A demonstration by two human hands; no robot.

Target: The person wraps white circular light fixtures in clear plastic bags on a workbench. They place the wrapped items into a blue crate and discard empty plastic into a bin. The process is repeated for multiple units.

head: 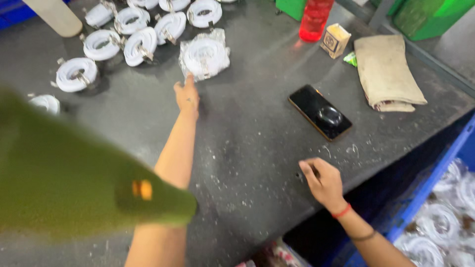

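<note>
A dark grey worktable (pixel 247 148), scuffed and dusted with pale specks, fills most of my view from above. Along its far left edge lie a cluster of white coiled cables (pixel 133 34) with metal clips, set in loose rows.

My left hand (pixel 187 96) is stretched far out across the table, palm down, fingers (pixel 189 79) straight and relaxed, holding nothing. The fingertips reach the near edge of a white coiled cable in a clear plastic bag (pixel 204 54), which lies just beyond them, at the near right end of the cluster. I cannot tell for sure whether they touch the plastic or stop just short of it.

My right hand (pixel 322 183) rests near the table's near right edge, fingers curled loosely downward against the surface beside a small dark object (pixel 300 174), too small to make out. I cannot tell whether I am pinching it. A red thread band (pixel 341 211) circles that wrist.

Between my two hands, further right, a black phone (pixel 320 112) lies flat, screen up. Beyond it at the far right sit a folded beige cloth (pixel 388 71), a small cardboard box (pixel 335 40) and a red plastic bottle (pixel 314 20).

A blurred green shape (pixel 74 183) covers the near left of the view. On the near right, below the table, a blue crate (pixel 425 198) holds more white coils.
</note>
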